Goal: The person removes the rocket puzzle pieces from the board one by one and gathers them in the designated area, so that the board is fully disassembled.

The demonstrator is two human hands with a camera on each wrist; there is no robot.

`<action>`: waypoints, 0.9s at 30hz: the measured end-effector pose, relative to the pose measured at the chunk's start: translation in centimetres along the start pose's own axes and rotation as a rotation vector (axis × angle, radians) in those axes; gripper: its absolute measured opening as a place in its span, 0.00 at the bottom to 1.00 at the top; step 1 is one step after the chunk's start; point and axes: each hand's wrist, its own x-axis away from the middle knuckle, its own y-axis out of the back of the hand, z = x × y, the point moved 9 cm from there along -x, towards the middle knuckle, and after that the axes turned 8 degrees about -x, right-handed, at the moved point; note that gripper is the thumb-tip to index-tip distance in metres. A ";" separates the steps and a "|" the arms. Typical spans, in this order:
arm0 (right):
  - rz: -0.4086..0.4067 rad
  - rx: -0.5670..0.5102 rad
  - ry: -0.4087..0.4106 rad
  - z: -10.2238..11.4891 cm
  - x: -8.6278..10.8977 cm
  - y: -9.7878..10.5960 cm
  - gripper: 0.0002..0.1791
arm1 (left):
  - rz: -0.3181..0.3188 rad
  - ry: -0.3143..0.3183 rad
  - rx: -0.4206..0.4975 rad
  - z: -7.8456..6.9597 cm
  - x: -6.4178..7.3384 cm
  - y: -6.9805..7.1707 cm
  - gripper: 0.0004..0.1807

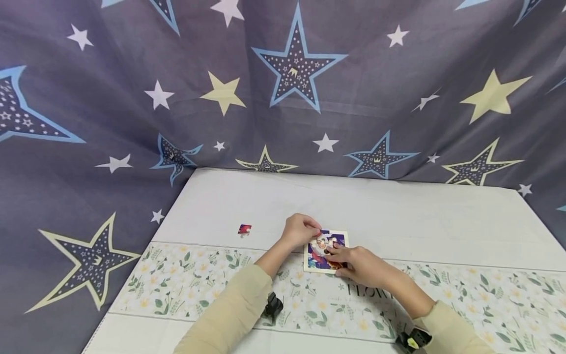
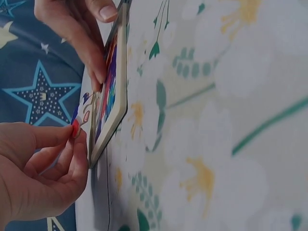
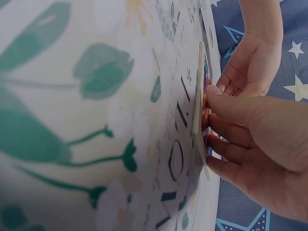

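Note:
A small square jigsaw puzzle (image 1: 315,263) with a pale border lies on the table, its picture purple, white and red. At its upper left corner my left hand (image 1: 300,229) pinches a puzzle piece (image 2: 76,127) with red on it between thumb and fingertips. The piece is at the board's edge; whether it sits in its slot I cannot tell. My right hand (image 1: 364,265) rests its fingertips on the right side of the puzzle, covering part of the picture. In the right wrist view its thumb and fingers (image 3: 231,132) touch the board's face.
A loose red and purple puzzle piece (image 1: 244,229) lies on the white cloth left of the board. Under the puzzle runs a floral strip (image 1: 190,280) of the tablecloth. A dark star-patterned curtain (image 1: 247,123) hangs behind and to the left of the table.

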 end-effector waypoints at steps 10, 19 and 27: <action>0.001 -0.003 0.013 0.0 0.1 -0.1 0.23 | 0.005 0.028 -0.018 1.6 0.1 1.5 0.03; 0.005 0.002 0.013 0.0 0.0 0.0 0.23 | -0.014 0.049 0.007 2.9 0.3 3.4 0.03; 0.008 -0.004 0.005 0.1 0.0 0.0 0.23 | -0.032 0.074 -0.016 4.4 0.4 5.2 0.03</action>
